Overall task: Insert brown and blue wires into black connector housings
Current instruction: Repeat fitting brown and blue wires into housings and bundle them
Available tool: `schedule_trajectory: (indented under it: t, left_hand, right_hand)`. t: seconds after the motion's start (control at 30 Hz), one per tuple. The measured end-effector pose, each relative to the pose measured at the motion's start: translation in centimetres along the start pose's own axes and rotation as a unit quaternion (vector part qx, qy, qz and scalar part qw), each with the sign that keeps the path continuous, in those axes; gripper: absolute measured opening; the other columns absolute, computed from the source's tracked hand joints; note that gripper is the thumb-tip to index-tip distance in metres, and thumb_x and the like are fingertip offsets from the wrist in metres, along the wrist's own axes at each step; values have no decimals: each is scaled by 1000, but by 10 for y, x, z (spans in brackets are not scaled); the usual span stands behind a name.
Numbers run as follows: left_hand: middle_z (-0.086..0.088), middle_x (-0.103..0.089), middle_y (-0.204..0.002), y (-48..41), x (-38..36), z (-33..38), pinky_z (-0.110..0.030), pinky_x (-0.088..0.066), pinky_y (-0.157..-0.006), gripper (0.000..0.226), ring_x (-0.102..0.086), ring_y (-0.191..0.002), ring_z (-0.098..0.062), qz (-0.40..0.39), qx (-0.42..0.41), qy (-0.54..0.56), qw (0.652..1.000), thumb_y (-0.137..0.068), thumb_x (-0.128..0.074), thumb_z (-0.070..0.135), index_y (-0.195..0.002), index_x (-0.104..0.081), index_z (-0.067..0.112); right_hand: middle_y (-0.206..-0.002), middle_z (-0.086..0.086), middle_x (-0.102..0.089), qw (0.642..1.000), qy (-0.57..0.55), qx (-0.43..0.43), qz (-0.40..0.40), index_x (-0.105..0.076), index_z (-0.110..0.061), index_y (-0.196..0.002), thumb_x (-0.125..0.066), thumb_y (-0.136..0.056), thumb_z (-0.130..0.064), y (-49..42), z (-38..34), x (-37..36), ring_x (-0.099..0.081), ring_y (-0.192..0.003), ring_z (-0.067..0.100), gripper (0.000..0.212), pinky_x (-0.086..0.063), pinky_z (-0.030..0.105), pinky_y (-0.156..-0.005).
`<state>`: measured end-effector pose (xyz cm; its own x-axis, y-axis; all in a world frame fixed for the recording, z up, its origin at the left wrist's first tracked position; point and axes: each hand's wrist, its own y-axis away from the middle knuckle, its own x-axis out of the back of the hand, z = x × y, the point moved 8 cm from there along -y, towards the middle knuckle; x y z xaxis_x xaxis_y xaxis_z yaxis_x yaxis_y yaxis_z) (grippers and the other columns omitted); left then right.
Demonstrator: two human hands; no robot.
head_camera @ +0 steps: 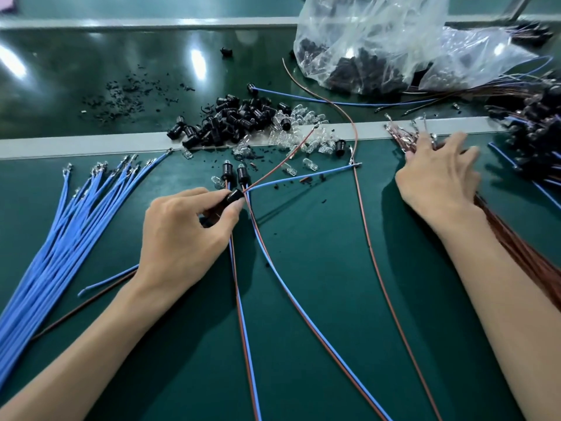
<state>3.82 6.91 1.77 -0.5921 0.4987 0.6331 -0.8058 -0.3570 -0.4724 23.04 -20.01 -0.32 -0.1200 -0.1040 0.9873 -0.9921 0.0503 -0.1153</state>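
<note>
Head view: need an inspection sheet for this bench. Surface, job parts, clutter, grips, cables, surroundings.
Surface: green mat, with a grey strip across it.
Job parts: pile of black housings and clear bulbs on the strip; two wired housings just beyond the left hand.
Clutter: black crumbs at far left; plastic bag of dark parts at far right.
Grips: left hand pinches a black housing; right hand touches the brown wire bundle, fingers blurred.
Cables: blue wire bundle fanned at left; loose brown wire crosses the middle.
Surroundings: wired pile at the right edge.
</note>
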Motion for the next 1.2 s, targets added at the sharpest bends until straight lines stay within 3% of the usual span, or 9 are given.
schedule_trajectory:
  t: [0.27,0.4,0.57,0.63,0.73,0.83,0.97,1.07,1.2]
  left_hand:
    - [-4,-66,-64,-1,2,-4,-33,-40,-58,25,-55,-56,-25,13,19,4,1000,-82,-64,31,-88,-77,10]
    - [0,-67,-67,-1,2,-7,-22,-39,-57,19,-50,-59,-12,10,27,10,1000,-83,-68,26,-91,-77,10]
    - [3,-68,-71,-2,1,-10,-13,-37,-60,13,-50,-62,-5,9,51,19,998,-85,-70,23,-88,-76,12]
    - [1,-70,-72,-2,1,-12,-11,-36,-59,10,-49,-60,-5,10,58,19,998,-86,-70,20,-88,-76,12]
    - [0,-70,-74,-2,1,-10,-8,-36,-60,10,-52,-62,-5,6,55,21,998,-86,-69,18,-89,-75,10]
    - [0,-69,-72,-3,-1,-6,-7,-35,-59,9,-54,-65,-9,-4,38,34,999,-86,-67,16,-87,-74,10]
    - [0,-69,-75,-4,-3,-3,-12,-38,-59,21,-58,-66,-14,-17,24,31,999,-85,-59,24,-92,-74,10]
    - [-1,-68,-73,-4,-3,0,-12,-35,-58,22,-55,-64,-11,-21,11,34,999,-86,-58,25,-91,-73,9]
    - [-2,-66,-75,-4,-5,6,-15,-36,-57,23,-51,-63,-10,-41,-20,24,999,-87,-59,23,-94,-72,5]
  right_hand:
    - [-135,24,-26,999,-4,16,-34,-26,-2,-143,-40,-94,-12,20,-30,2,-35,-116,44,52,-40,49,-87]
    - [-133,23,-25,997,-21,51,-59,-17,0,-147,-44,-92,-11,39,-58,0,-36,-115,42,62,-40,48,-89]
    - [-137,20,-25,993,-2,104,-52,-19,-5,-147,-32,-100,-37,58,-81,-1,-29,-120,38,59,-29,49,-95]
    - [-139,18,-27,992,0,125,10,-25,-12,-147,-30,-98,-46,57,-86,17,-28,-122,35,59,-24,49,-96]
    - [-127,15,-43,941,-139,277,137,-53,-14,-130,-52,-94,-36,74,-113,61,-43,-111,31,43,-37,43,-90]
    - [-110,8,-53,871,-199,448,28,-59,-21,-126,-62,-90,-29,106,-150,62,-59,-78,24,38,-51,35,-76]
    - [-109,4,-60,873,-119,469,-67,-52,-33,-133,-59,-91,-34,108,-160,34,-62,-92,30,42,-50,44,-84]
    - [-105,6,-65,843,-248,471,-82,-63,-22,-124,-63,-90,-21,102,-154,35,-64,-86,24,34,-50,41,-83]
    - [-91,10,-68,809,-315,495,-25,-71,-7,-109,-67,-85,-6,101,-150,37,-63,-79,19,25,-50,26,-78]
